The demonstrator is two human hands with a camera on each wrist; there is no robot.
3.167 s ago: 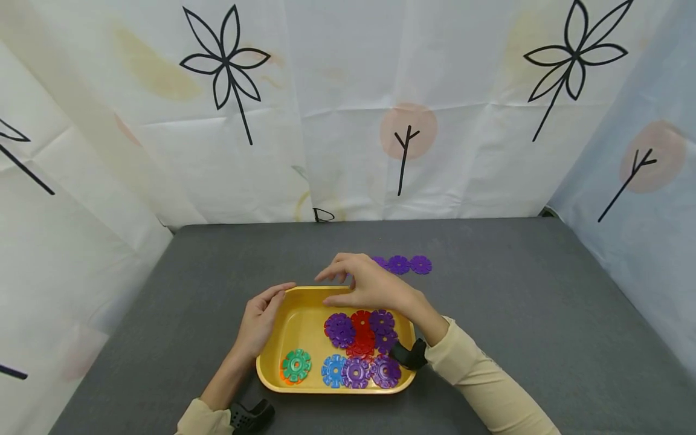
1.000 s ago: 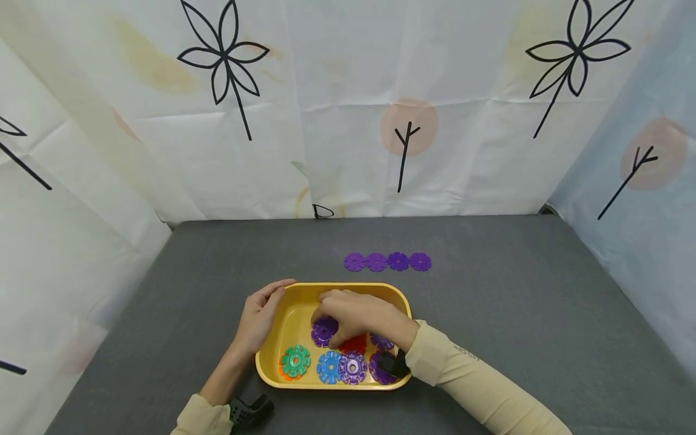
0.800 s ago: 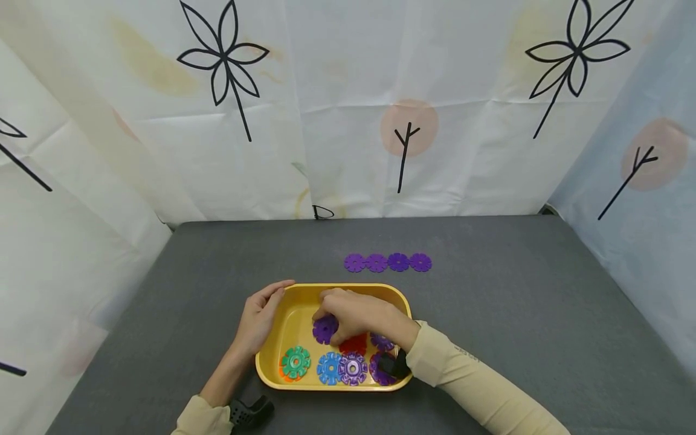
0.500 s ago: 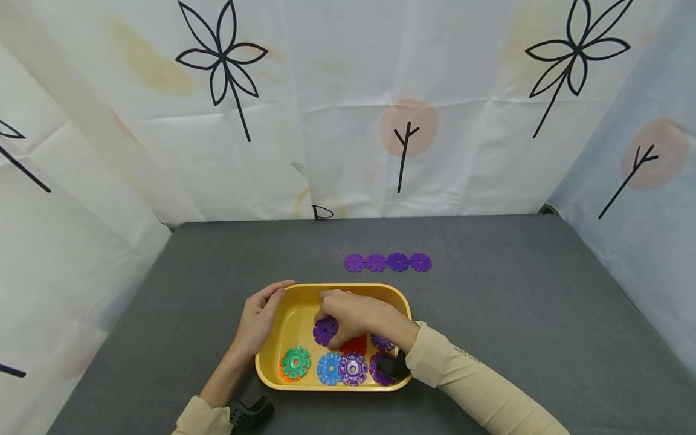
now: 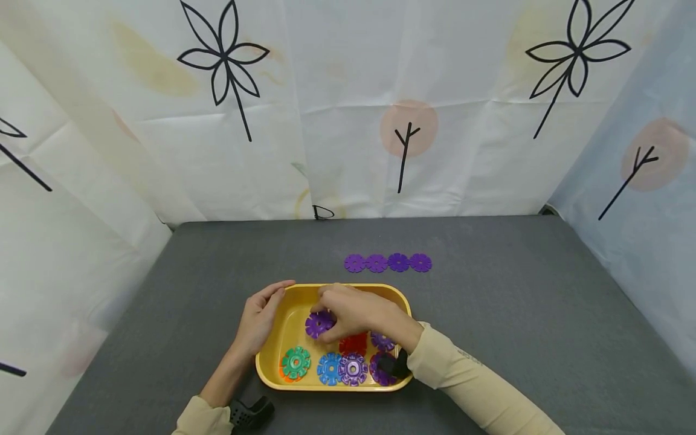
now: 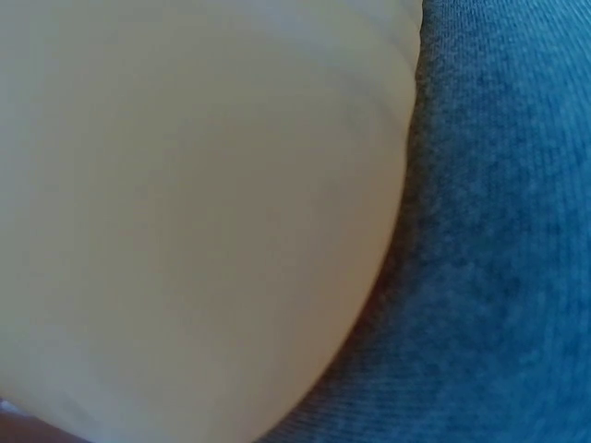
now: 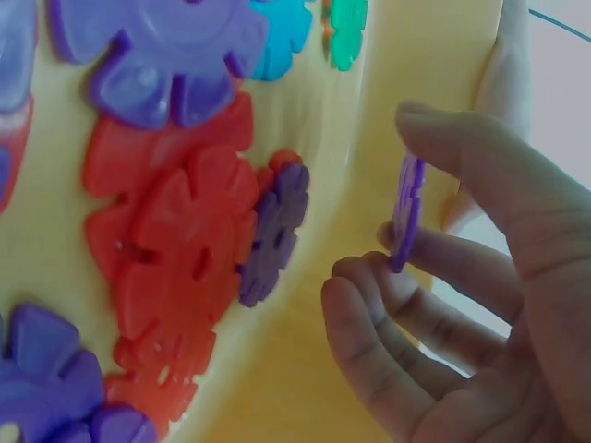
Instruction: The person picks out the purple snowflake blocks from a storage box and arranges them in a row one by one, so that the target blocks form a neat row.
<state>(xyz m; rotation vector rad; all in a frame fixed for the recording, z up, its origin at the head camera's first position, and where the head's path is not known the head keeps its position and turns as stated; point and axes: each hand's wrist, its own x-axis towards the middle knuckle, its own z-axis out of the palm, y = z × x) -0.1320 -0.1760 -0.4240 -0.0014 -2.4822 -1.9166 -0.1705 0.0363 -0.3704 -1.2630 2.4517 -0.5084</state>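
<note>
My right hand [image 5: 353, 308], inside the yellow tray [image 5: 405, 299], pinches a purple flower-shaped plastic disc [image 7: 406, 212] between thumb and fingertips. In the right wrist view that disc is seen edge-on, apart from the pieces lying in the tray. Close by are red discs [image 7: 185, 258] in an overlapping pile, with another purple disc [image 7: 277, 235] at their side. My left hand [image 5: 258, 320] rests at the tray's upper left corner, fingers fairly straight along the rim. The left wrist view holds only a pale sleeve [image 6: 203, 203] and dark cloth.
A green disc [image 5: 296, 363] over an orange one, a blue disc [image 5: 328, 368] and more purple discs [image 5: 353, 369] lie along the tray's near side. Beyond the tray, a row of several purple discs [image 5: 376, 263] lies on the grey tabletop [image 5: 500, 290]. Printed cloth [image 5: 348, 72] stands around the table.
My right hand came down from above the far rim into the tray, took hold of a purple disc, and has just drawn it slightly up and left. The left hand stays put.
</note>
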